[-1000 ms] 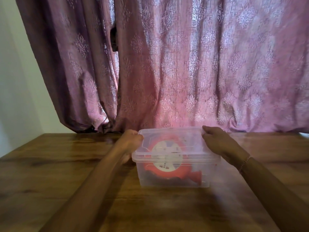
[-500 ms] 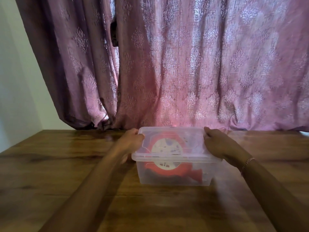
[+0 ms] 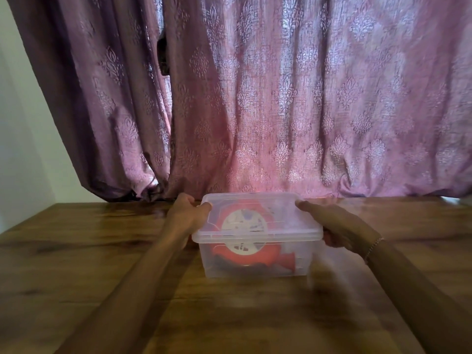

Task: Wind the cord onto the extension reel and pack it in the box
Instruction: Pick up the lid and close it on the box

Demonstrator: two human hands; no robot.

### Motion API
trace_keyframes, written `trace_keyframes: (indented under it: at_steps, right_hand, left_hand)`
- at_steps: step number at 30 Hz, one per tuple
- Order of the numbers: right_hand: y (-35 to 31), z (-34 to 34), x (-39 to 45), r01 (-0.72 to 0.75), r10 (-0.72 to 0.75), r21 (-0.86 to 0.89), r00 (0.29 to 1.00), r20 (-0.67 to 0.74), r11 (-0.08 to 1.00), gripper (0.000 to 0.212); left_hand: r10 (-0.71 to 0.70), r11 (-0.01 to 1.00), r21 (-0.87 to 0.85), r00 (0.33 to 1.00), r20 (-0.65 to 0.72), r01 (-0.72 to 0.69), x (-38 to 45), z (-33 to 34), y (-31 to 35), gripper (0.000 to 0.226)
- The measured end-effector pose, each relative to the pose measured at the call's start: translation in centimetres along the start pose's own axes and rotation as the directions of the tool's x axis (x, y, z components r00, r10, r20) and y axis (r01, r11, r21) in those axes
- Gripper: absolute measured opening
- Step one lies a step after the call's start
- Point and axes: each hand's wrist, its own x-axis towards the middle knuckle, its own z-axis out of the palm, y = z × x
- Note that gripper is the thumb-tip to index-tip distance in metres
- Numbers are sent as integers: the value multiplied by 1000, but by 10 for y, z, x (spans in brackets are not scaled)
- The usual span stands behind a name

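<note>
A clear plastic box (image 3: 304, 261) stands on the wooden table (image 3: 76, 251), with its clear lid (image 3: 291, 223) lying on top. Through the plastic I see the red extension reel (image 3: 242, 258) with a white round label, lying inside. My left hand (image 3: 187, 215) grips the lid's left edge, thumb on top. My right hand (image 3: 337, 226) holds the lid's right edge, fingers stretched along it and curled under the rim. The cord is not visible apart from a dark mass under the reel.
A mauve patterned curtain (image 3: 281, 98) hangs right behind the table's far edge. A pale wall (image 3: 23, 149) is at the left. Bare wood lies around the box on every side.
My right hand has slid from the lid's far right corner toward the near right edge. The left hand stays at the left edge. The view has shifted slightly.
</note>
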Motion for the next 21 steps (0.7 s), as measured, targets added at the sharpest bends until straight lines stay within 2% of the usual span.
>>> trace_keyframes:
  at_steps: [3,7,10,13,15,17,18,19,21]
  right_hand:
    - [4,-8,-2,161,-142,114,976,-163,980,48]
    - [16,8,-19,213,-204,406,977,-66,889,46]
    - [27,31,-27,167,-207,582,978,2,795,31]
    - [24,38,-23,128,-208,704,978,29,699,32]
    - [21,39,-22,197,-242,630,970,-15,752,33]
    - [21,37,-23,338,-326,355,941,-94,872,40]
    - [22,37,-24,389,-376,244,921,-98,888,41]
    - [22,37,-25,414,-403,213,910,-95,885,43]
    - [23,39,-25,431,-419,259,902,-103,864,54]
  left_hand:
    - [2,992,-128,1000,-17,-5,-3,-4,-4,59]
    - [56,942,-330,998,-29,-62,-13,-8,-20,69]
    - [35,876,-481,999,9,-26,-30,-1,-34,63]
    - [16,803,-597,999,39,11,-41,3,-38,57]
    - [22,786,-618,999,47,12,-44,3,-38,59]
    - [29,782,-623,997,67,19,-44,4,-39,61]
    - [27,777,-629,996,80,29,-44,3,-39,61]
    - [20,771,-636,995,94,44,-44,3,-39,61]
    - [-1,737,-671,992,126,86,-44,3,-37,54]
